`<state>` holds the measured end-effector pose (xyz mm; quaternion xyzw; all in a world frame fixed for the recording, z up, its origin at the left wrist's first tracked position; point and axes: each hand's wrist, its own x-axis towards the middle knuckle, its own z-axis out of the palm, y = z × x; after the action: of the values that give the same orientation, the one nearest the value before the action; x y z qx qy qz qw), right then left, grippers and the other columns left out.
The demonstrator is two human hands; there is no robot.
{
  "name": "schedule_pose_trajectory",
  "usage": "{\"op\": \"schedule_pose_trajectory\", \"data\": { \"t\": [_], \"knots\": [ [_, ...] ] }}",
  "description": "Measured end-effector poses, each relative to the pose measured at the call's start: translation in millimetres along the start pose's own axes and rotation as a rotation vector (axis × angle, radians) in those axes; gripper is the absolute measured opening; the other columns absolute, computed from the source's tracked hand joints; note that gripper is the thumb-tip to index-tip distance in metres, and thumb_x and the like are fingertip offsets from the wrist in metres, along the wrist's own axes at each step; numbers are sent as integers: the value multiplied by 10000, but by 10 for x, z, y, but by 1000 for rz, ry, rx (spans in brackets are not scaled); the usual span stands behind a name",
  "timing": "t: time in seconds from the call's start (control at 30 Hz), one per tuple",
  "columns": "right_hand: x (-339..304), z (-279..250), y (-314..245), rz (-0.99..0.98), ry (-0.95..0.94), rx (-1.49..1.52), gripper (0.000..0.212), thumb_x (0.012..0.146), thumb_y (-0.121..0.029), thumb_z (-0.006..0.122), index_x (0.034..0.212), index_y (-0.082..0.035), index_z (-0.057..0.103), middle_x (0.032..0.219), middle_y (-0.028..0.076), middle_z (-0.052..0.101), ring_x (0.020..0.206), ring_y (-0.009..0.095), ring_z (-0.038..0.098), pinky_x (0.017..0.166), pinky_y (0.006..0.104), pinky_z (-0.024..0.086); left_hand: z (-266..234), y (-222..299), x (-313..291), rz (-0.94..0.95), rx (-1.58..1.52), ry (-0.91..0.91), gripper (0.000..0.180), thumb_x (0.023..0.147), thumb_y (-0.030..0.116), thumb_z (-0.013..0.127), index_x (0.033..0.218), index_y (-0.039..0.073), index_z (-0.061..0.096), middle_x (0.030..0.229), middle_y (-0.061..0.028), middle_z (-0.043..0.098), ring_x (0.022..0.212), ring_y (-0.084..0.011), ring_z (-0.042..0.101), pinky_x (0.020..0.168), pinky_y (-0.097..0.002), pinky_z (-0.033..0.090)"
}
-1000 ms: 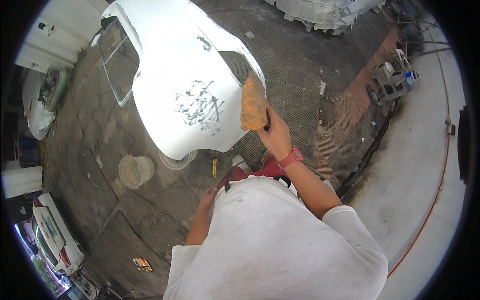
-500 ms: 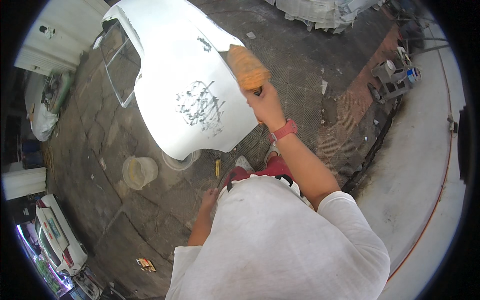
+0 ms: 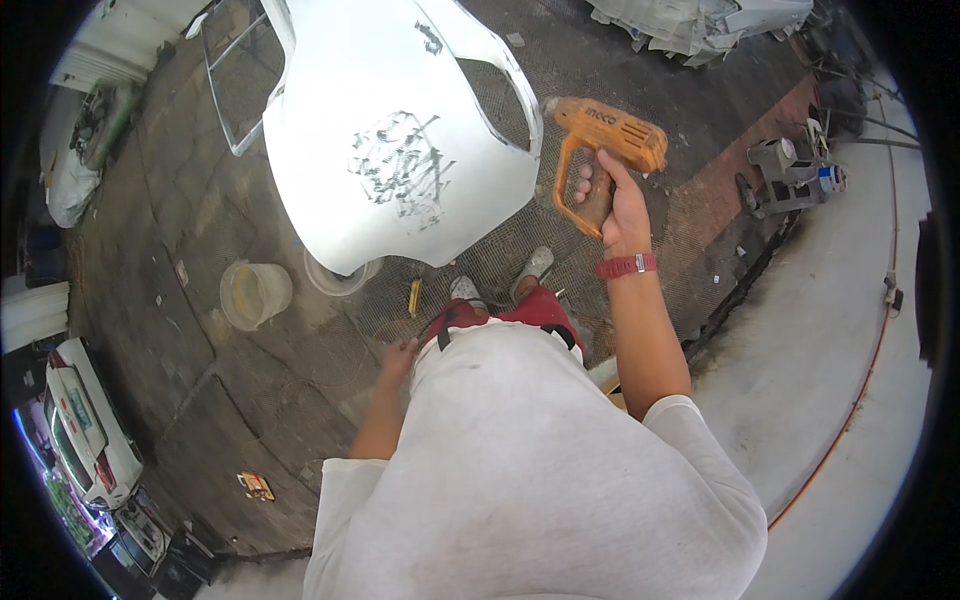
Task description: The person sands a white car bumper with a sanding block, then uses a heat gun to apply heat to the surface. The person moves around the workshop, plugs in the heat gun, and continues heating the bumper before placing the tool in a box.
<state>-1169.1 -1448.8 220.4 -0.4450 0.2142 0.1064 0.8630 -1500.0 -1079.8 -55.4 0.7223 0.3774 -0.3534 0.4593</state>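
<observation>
Right grip (image 3: pixel 626 205) wraps the heat gun (image 3: pixel 610 128) handle, probably for control, beside the panel's (image 3: pixel 315 130) right edge; left grip (image 3: pixel 400 357), can't tell.

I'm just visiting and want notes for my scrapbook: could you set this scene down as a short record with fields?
Right hand: the right hand grips an orange gun-shaped tool by its handle
Tool tip: beside the right edge of a white car panel; contact unclear
Panel marks: dark scribbles on the white surface
Left hand: the left hand is low by the red trousers; whether it holds anything is unclear
Floor: two buckets near the panel's lower edge
Far left: a white car
</observation>
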Motion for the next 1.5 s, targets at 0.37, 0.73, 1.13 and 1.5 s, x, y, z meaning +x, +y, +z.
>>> {"op": "schedule_pose_trajectory", "data": {
  "t": [0.37, 0.73, 1.13, 1.5],
  "knots": [
    [-260, -442, 500, -99, 171, -235, 213, 981, -171, 739, 1072, -28, 610, 827, 56, 629, 615, 158, 599, 541, 319, 520, -30, 116, -49, -2, 51, -12, 469, 1060, 402, 608, 1302, 3, 658, 1285, -167, 704, 1177, -282, 665, 1022, -422, 500],
    [-462, -527, 1040, -553, -116, -998, 445, 873, -135, 784, 1261, 30, 641, 1057, 158, 766, 794, 235, 722, 692, 354, 544, -2, 149, -122, 13, 24, 15, 460, 1040, 412, 634, 1261, 11, 681, 1206, -152, 737, 1126, -277, 688, 1003, -411, 510],
    [-530, -402, 1042, -534, -46, -1256, 569, 881, -203, 769, 1369, 22, 582, 1142, 260, 711, 1030, 454, 693, 864, 478, 556, 25, -6, 0, 52, 56, 34, 443, 1019, 414, 649, 1220, 22, 694, 1169, -169, 742, 1094, -287, 692, 976, -415, 514],
    [-530, -222, 948, -554, -36, -1314, 607, 877, -196, 772, 1397, 36, 562, 1160, 265, 709, 1022, 433, 703, 867, 473, 559, 4, 33, -17, 32, 86, 22, 443, 1025, 428, 645, 1210, 29, 697, 1164, -142, 743, 1073, -265, 690, 965, -406, 514]
  ]
}}
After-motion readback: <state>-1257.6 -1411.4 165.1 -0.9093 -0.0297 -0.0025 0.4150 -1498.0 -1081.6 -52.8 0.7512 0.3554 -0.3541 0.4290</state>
